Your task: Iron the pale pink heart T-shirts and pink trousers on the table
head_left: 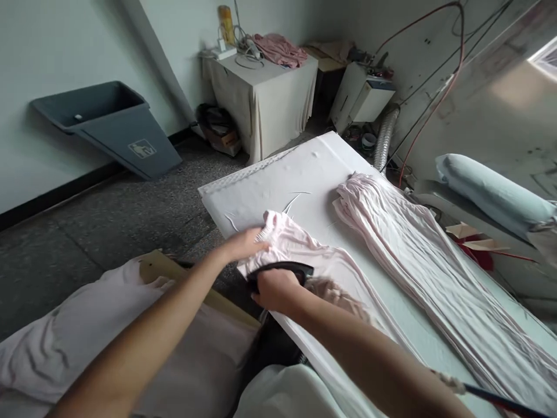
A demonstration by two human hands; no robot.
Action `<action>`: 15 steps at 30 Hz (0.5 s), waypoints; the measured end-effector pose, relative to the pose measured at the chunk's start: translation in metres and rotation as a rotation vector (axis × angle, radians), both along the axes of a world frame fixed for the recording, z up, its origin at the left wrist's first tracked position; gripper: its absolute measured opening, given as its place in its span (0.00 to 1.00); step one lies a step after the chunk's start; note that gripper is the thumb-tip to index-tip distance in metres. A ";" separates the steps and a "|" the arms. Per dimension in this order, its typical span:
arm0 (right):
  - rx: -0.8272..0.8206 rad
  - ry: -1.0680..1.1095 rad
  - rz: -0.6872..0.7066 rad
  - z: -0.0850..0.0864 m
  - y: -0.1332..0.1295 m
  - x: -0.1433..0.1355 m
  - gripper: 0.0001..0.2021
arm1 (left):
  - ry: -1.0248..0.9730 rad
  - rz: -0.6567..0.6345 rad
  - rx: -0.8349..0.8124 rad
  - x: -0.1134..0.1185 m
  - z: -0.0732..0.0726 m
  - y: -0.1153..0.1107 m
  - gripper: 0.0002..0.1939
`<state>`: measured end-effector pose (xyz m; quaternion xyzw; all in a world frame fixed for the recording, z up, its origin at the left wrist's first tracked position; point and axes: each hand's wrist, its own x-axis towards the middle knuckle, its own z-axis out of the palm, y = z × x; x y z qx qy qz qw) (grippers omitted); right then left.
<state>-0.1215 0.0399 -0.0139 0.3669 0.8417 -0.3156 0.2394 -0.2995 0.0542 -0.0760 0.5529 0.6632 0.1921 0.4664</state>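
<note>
A black iron (304, 268) rests on a pale pink garment (300, 241) near the left edge of the white padded board (265, 186). The fingers of my right hand (278, 288) are wrapped round its handle. Just beyond the iron, my left hand (249, 244) grips the gathered end of the garment, thumb on top; some of its fingers are hidden by the cloth. A second pale pink cloth (391, 232) lies in long folds along the board's right side.
Pale fabric (108, 325) covers a surface at lower left. A grey bin (117, 130) leans by the left wall. Behind the board stands a cloth-covered table (278, 93) with pink cloth and cables. A padded roll (496, 188) and a red hose (435, 104) are at right.
</note>
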 end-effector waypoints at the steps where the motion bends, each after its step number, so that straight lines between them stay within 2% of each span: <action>1: 0.000 -0.034 0.019 0.009 -0.006 0.031 0.19 | -0.059 -0.062 0.039 0.013 0.004 -0.009 0.33; 2: -0.016 -0.060 -0.003 0.020 -0.012 0.064 0.19 | -0.128 -0.079 0.093 0.026 0.005 -0.020 0.33; 3: -0.047 -0.071 -0.071 0.032 -0.016 0.093 0.20 | -0.179 -0.022 0.156 0.036 0.002 -0.032 0.33; 4: -0.075 -0.071 -0.161 0.043 -0.019 0.117 0.21 | -0.196 0.100 0.206 0.044 -0.005 -0.045 0.34; 6: -0.098 -0.036 -0.310 0.059 -0.016 0.140 0.22 | -0.133 0.341 0.176 0.054 -0.026 -0.066 0.37; 7: -0.081 -0.005 -0.345 0.060 -0.010 0.139 0.21 | -0.092 0.386 0.100 0.057 -0.038 -0.075 0.36; 9: -0.004 0.037 -0.352 0.053 0.009 0.117 0.20 | -0.093 0.386 -0.067 0.058 -0.059 -0.084 0.30; 11: 0.084 -0.002 -0.371 0.036 0.030 0.089 0.20 | -0.172 0.430 -0.118 0.060 -0.070 -0.086 0.24; 13: 0.115 -0.030 -0.425 0.019 0.041 0.079 0.21 | -0.344 0.668 -0.094 0.068 -0.071 -0.086 0.23; 15: 0.094 0.059 -0.510 0.008 0.032 0.106 0.20 | -0.617 0.945 -0.081 0.087 -0.065 -0.091 0.23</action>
